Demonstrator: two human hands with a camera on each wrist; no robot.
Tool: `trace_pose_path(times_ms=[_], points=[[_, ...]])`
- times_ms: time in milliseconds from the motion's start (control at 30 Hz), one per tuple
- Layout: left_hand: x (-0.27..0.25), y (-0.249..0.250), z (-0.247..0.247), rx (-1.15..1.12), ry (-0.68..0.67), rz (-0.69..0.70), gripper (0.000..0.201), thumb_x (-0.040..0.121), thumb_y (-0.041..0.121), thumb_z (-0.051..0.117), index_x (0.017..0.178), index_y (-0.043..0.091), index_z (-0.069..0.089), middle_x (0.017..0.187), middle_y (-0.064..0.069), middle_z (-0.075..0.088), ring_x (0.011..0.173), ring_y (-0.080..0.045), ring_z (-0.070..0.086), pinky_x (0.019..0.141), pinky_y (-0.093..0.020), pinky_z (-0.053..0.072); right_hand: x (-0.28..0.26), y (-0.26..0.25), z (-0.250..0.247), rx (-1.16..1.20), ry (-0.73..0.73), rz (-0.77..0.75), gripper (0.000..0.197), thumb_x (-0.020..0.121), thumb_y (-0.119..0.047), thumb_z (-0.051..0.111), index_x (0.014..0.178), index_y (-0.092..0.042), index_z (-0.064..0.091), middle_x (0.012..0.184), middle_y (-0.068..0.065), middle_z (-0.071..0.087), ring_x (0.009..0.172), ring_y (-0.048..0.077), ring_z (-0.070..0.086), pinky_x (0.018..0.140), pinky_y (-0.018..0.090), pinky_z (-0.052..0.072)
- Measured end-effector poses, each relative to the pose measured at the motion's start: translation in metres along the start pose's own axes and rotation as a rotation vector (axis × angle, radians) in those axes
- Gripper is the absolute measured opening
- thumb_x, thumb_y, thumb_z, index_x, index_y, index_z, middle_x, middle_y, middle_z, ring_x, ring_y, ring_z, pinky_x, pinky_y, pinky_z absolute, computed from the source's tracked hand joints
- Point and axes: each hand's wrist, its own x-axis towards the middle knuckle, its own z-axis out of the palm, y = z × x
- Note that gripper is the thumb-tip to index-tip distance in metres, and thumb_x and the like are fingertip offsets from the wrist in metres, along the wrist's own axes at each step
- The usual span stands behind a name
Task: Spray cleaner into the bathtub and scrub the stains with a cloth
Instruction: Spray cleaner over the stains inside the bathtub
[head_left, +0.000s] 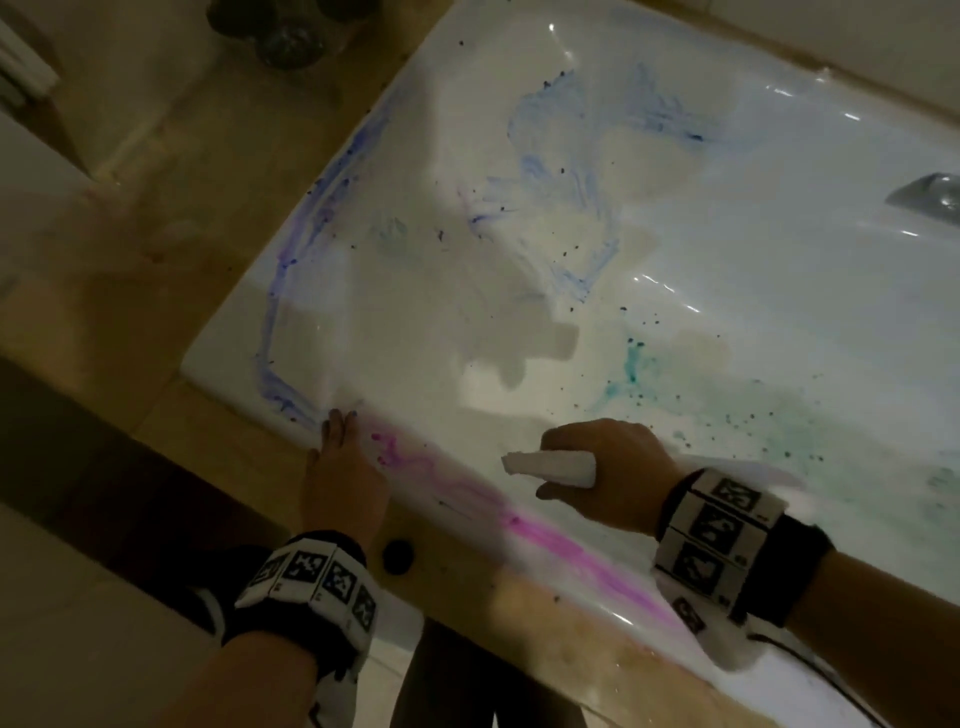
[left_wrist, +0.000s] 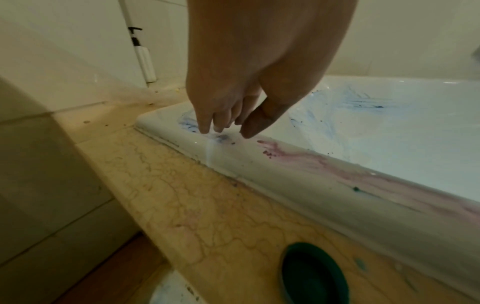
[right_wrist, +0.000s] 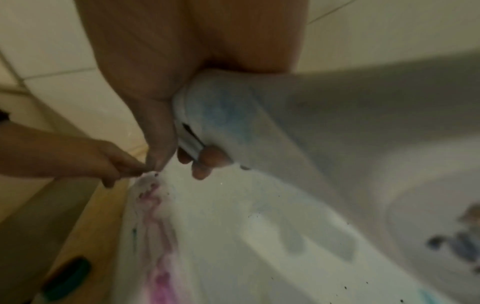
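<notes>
The white bathtub (head_left: 223, 358) carries blue smears (head_left: 550, 156), green speckles (head_left: 628, 369) and a pink streak (head_left: 545, 535) along its near rim. My right hand (head_left: 597, 467) hovers over the tub near that rim and grips a white spray bottle (head_left: 550, 467), nozzle pointing left. In the right wrist view my fingers (right_wrist: 205, 162) curl round the spray bottle (right_wrist: 259, 123), which has a bluish tint. My left hand (head_left: 337, 447) rests on the rim corner with straight fingers. Its fingertips (left_wrist: 205, 129) touch a blue smudge on the rim (left_wrist: 259, 170).
A beige marble ledge (head_left: 156, 234) borders the tub, with a dark green round lid (left_wrist: 311, 273) lying on it near my left wrist. Metal fittings (head_left: 930, 192) sit at the tub's far right. A pump bottle (left_wrist: 142, 57) stands by the wall. Dark containers (head_left: 291, 31) stand on the far ledge.
</notes>
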Motion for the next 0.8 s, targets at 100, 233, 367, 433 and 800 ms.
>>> trace_pose_path(times_ms=[100, 233, 367, 433, 800], points=[[-0.013, 0.011, 0.002, -0.002, 0.002, 0.088, 0.064, 0.094, 0.002, 0.034, 0.150, 0.012, 0.005, 0.158, -0.004, 0.002, 0.141, -0.026, 0.021, 0.111, -0.035, 0.027, -0.024, 0.000, 0.010, 0.015, 0.134, 0.105, 0.019, 0.088, -0.040, 0.055, 0.093, -0.022, 0.060, 0.091, -0.004, 0.066, 0.086, 0.015, 0.061, 0.076, 0.024, 0.048], [-0.033, 0.031, 0.014, -0.041, -0.015, 0.179, 0.063, 0.094, 0.000, 0.035, 0.150, 0.014, 0.009, 0.157, 0.000, 0.004, 0.143, -0.023, 0.018, 0.113, -0.033, 0.024, -0.063, 0.001, 0.021, 0.153, 0.204, 0.241, 0.022, 0.086, -0.043, 0.060, 0.098, -0.025, 0.054, 0.095, -0.007, 0.060, 0.088, 0.012, 0.057, 0.077, 0.025, 0.046], [-0.052, 0.047, 0.030, -0.119, -0.044, 0.169, 0.067, 0.091, -0.002, 0.037, 0.149, 0.020, 0.015, 0.157, 0.005, 0.009, 0.136, -0.025, 0.033, 0.109, -0.037, 0.032, -0.106, 0.000, 0.050, 0.308, 0.299, 0.279, 0.027, 0.082, -0.046, 0.063, 0.103, -0.031, 0.055, 0.094, -0.013, 0.058, 0.080, 0.005, 0.048, 0.068, 0.021, 0.035], [-0.063, 0.052, 0.036, -0.126, -0.054, 0.190, 0.065, 0.091, -0.004, 0.036, 0.149, 0.019, 0.016, 0.157, 0.005, 0.010, 0.135, -0.024, 0.035, 0.108, -0.038, 0.032, -0.121, 0.000, 0.067, 0.377, 0.335, 0.340, 0.020, 0.082, -0.046, 0.061, 0.090, -0.029, 0.056, 0.080, -0.013, 0.055, 0.075, 0.009, 0.052, 0.063, 0.022, 0.038], [-0.124, 0.085, 0.073, 0.224, -0.153, 0.455, 0.066, 0.096, 0.005, 0.033, 0.150, 0.018, -0.003, 0.157, 0.002, -0.007, 0.145, -0.013, 0.002, 0.116, -0.026, 0.005, -0.159, 0.004, 0.137, 0.589, 0.463, 0.558, 0.020, 0.084, -0.051, 0.057, 0.089, -0.031, 0.057, 0.080, -0.014, 0.056, 0.075, 0.006, 0.052, 0.072, 0.017, 0.039]])
